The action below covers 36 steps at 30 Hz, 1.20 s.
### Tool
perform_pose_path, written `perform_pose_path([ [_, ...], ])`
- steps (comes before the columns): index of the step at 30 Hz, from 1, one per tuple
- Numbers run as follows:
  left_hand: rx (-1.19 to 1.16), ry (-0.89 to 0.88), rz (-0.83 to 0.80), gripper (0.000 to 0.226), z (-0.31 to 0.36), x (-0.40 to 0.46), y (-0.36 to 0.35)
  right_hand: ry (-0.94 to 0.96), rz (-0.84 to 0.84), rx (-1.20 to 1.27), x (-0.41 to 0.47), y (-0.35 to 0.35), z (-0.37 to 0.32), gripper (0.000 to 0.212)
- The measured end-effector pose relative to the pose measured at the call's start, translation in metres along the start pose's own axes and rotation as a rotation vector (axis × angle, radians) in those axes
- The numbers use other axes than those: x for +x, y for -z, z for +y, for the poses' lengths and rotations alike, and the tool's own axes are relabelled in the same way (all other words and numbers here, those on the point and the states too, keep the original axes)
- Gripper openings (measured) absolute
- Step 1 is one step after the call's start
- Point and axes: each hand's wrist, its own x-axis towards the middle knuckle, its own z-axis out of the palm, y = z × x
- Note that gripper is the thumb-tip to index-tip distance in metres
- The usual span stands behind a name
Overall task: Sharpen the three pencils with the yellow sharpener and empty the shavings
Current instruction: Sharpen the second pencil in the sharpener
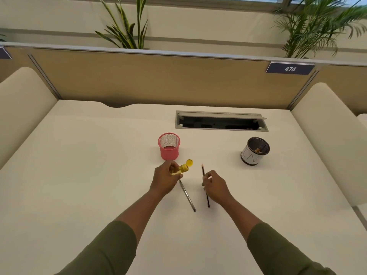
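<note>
My left hand (165,179) grips the yellow sharpener (181,168) just above the table; its round lid (189,162) hangs open at the far end. My right hand (215,186) pinches a dark pencil (203,170) near its middle, the sharpened tip pointing away from me. A second, grey pencil (187,197) lies flat on the white table (99,165) between my hands, its far end hidden under my left hand. I see no third pencil.
A pink mesh cup (169,146) stands just beyond my left hand. A black mesh cup with a white wrap (255,150), holding some shavings, sits to the right. An open cable hatch (221,121) lies at the back; padded dividers flank the desk.
</note>
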Motion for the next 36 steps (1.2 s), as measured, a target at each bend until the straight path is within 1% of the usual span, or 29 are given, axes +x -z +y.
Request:
perform_pose_path([
  [6,-0.089,-0.070,-0.026,0.034,0.016,0.001,-0.011,0.021,0.038,0.296,-0.018,0.042,0.007,0.019],
  [8,-0.125,-0.086,-0.028,0.034,0.022,0.001,-0.014,0.031,0.035,0.316,-0.023,0.053,0.008,0.021],
  [11,-0.150,-0.102,-0.036,0.034,0.033,-0.001,-0.021,0.077,0.028,0.274,-0.028,0.067,0.010,0.021],
  [17,-0.115,-0.122,-0.052,0.036,0.051,-0.007,-0.034,0.192,0.008,0.006,-0.030,0.089,0.012,0.009],
  [20,-0.078,-0.128,-0.052,0.034,0.056,-0.009,-0.037,0.281,0.043,-0.147,-0.030,0.098,0.014,0.009],
  [24,-0.038,-0.124,-0.094,0.034,0.060,-0.011,-0.040,0.492,0.066,-0.351,-0.030,0.109,0.011,0.025],
  [25,-0.017,-0.130,-0.108,0.034,0.061,-0.011,-0.040,0.533,0.077,-0.389,-0.030,0.111,0.010,0.025],
  [28,0.030,-0.144,-0.123,0.034,0.063,-0.013,-0.043,0.674,0.152,-0.549,-0.034,0.121,0.007,0.015],
  [32,0.112,-0.161,-0.163,0.035,0.063,-0.011,-0.042,0.988,0.350,-0.893,-0.036,0.141,0.004,0.011],
  [34,0.142,-0.163,-0.196,0.034,0.062,-0.010,-0.043,1.122,0.384,-0.989,-0.035,0.146,0.005,0.010],
  [36,0.141,-0.142,-0.212,0.031,0.062,-0.008,-0.043,1.175,0.387,-1.026,-0.034,0.147,0.006,0.012],
])
